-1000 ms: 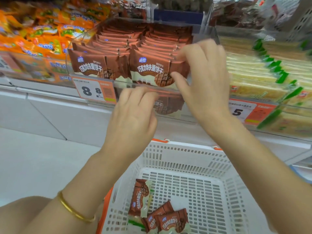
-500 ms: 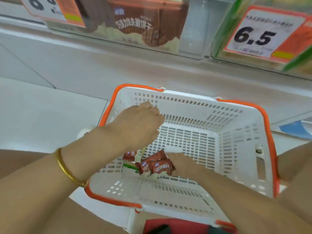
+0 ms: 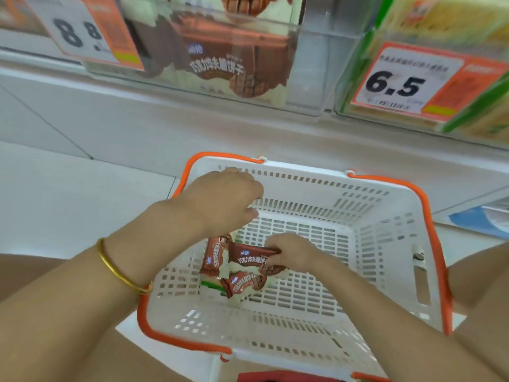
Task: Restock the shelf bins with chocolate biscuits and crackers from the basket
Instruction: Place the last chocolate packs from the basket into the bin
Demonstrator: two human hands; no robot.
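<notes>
A white basket (image 3: 385, 244) with orange handles sits on the floor below the shelf. Three brown chocolate biscuit packs lie at its left side. My right hand (image 3: 292, 252) is down inside the basket, fingers closed on the top biscuit pack (image 3: 252, 257). Another pack (image 3: 245, 283) lies just below it, a third (image 3: 214, 256) to the left. My left hand (image 3: 223, 202) hovers over the basket's far left corner, fingers curled, holding nothing. Above, the clear chocolate biscuit bin (image 3: 220, 59) holds brown packs. The cracker bin (image 3: 440, 37) with yellow-green packs is at the upper right.
Price tags reading 8.8 (image 3: 80, 31) and 6.5 (image 3: 396, 84) hang on the bin fronts. A white shelf ledge (image 3: 137, 111) runs under the bins. Pale floor tiles lie left of the basket. Something red (image 3: 278, 377) shows under the basket's near edge.
Both hands left the chocolate biscuit bin and dropped to the basket as the view tilted down. My right hand has closed on a biscuit pack there.
</notes>
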